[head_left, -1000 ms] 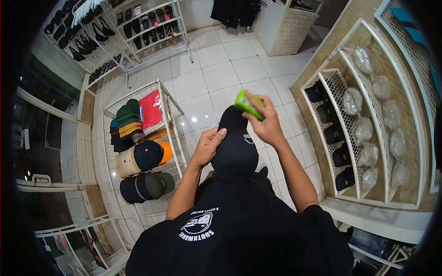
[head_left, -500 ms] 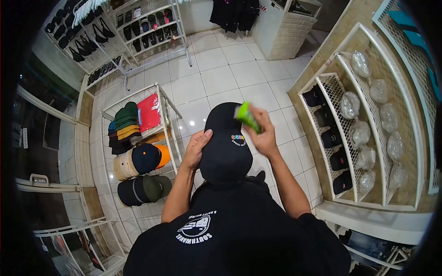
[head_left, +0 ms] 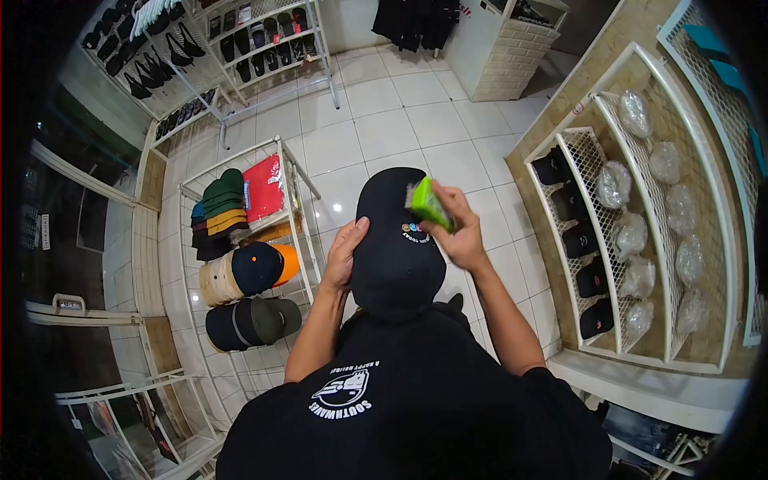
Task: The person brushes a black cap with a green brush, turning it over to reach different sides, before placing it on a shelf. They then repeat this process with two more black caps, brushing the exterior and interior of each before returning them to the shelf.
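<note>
A black baseball cap (head_left: 394, 272) is held up before my chest, its brim pointing away from me. Small coloured embroidery with white lettering shows on its front. My left hand (head_left: 346, 250) grips the cap's left side, thumb on top and fingers hidden beneath. In my right hand (head_left: 460, 232) is a bright green brush (head_left: 433, 206) with greyish bristles at its left end. The bristles lie against the cap by the brim, just above the embroidery.
At left, a white wire rack (head_left: 298, 172) carries stacked caps (head_left: 258, 268) and a red package (head_left: 262, 188). White shelves (head_left: 632, 216) on the right hold black caps and clear plastic-wrapped bundles. Sandals (head_left: 268, 36) line a rack at the back. White tiles (head_left: 388, 132) cover the floor.
My right hand has turned the green brush slightly and shifted it a little lower on the cap. My left hand keeps its grip. The whole view has shifted slightly.
</note>
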Demonstrator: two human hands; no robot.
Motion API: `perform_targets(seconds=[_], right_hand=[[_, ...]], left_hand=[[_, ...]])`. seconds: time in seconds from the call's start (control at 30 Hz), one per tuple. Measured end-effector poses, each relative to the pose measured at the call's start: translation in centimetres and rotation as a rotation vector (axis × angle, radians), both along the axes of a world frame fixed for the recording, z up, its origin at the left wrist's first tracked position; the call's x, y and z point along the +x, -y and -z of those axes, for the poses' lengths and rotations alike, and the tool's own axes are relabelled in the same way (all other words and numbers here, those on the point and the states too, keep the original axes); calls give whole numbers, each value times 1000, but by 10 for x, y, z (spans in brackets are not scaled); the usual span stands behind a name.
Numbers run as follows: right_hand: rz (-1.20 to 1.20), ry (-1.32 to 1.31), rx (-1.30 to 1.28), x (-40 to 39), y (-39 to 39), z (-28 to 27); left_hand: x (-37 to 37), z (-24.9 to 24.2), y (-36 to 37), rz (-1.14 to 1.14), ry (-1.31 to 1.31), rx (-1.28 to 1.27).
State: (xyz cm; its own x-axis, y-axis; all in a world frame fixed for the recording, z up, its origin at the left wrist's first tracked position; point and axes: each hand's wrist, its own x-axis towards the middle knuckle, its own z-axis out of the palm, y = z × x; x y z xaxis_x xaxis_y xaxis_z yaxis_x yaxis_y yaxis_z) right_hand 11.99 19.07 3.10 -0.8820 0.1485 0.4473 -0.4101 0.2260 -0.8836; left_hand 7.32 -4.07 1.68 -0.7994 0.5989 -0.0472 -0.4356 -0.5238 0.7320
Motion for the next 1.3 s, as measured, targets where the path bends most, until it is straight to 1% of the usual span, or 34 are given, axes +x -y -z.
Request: perform_targets(seconds=[0.03, 0.07, 0.1, 0.17, 0.2, 0.23, 0.3, 0.37, 0.4, 0.43, 0.47, 0.5, 0.53, 0.57, 0.67, 0.7, 0.77, 0.8, 0.83, 0.9, 0.97, 1.03, 1.1, 1.13, 1.17, 1.23, 1.27, 1.3], right_hand=[[37, 13, -60, -8, -4, 3], [99, 92, -269, -12, -4, 6], [100, 90, -266, -12, -2, 5], [128, 108, -275, -7, 3, 5], [52, 13, -266, -1, 7, 3], [-31, -28, -130, 6, 6, 0], [-76, -28, -82, 5, 0, -2], [104, 135, -329, -8, -2, -3], [132, 138, -359, -13, -2, -1], [136, 132, -357, -9, -2, 1], [62, 40, -241, -2, 0, 2], [-15, -47, -124, 4, 3, 3], [-85, -5, -85, 11, 3, 2], [-88, 0, -87, 9, 1, 4], [130, 213, -421, -12, -6, 1], [136, 207, -421, -12, -4, 0], [85, 125, -358, -8, -1, -3], [22, 50, -261, 0, 0, -1], [-71, 36, -251, 11, 1, -4], [-88, 20, -262, 13, -9, 4], [113, 133, -409, -1, -14, -9], [119, 103, -419, -10, -20, -9], [83, 93, -303, 0, -23, -9], [8, 77, -244, 12, -22, -16], [-101, 15, -106, 22, -27, -12], [-160, 9, -205, 26, -40, -10], [-179, -27, -187, 20, -50, -13], [-105, 14, -271, 15, -59, -18]], left_hand=[[2, -1, 0, 12, 25, 25], [3, -2, -1, 21, 47, 52], [5, -5, -3, 22, 45, 55], [9, -12, -7, -69, 39, 10], [6, -13, -6, -75, 38, 9], [5, -13, -3, -55, 48, 38], [4, -7, 0, -35, 60, 67], [4, 9, -2, 16, 43, 75], [6, 5, -4, 23, 43, 76], [8, 0, -7, -35, 81, 63], [6, -6, -9, -97, 116, 51], [3, -10, -9, -99, 111, 54], [1, -14, -6, -66, 115, 65], [2, -15, -4, -32, 120, 77], [4, 14, -10, 4, 109, 115], [4, 6, -13, 11, 105, 115], [3, -13, -15, -70, 99, 110], [1, -20, -15, -70, 96, 111], [-1, -25, -13, -62, 138, 123], [2, -22, -14, -58, 179, 141], [15, -4, -21, 34, 151, 103], [24, -7, -30, 37, 89, 148], [25, -18, -33, -106, 49, 108], [20, -16, -30, -92, 30, 125], [22, -22, -32, -111, -3, 137], [31, -32, -42, -73, 125, 193], [42, -37, -52, -69, 95, 190], [45, -19, -59, -43, 53, 179]])
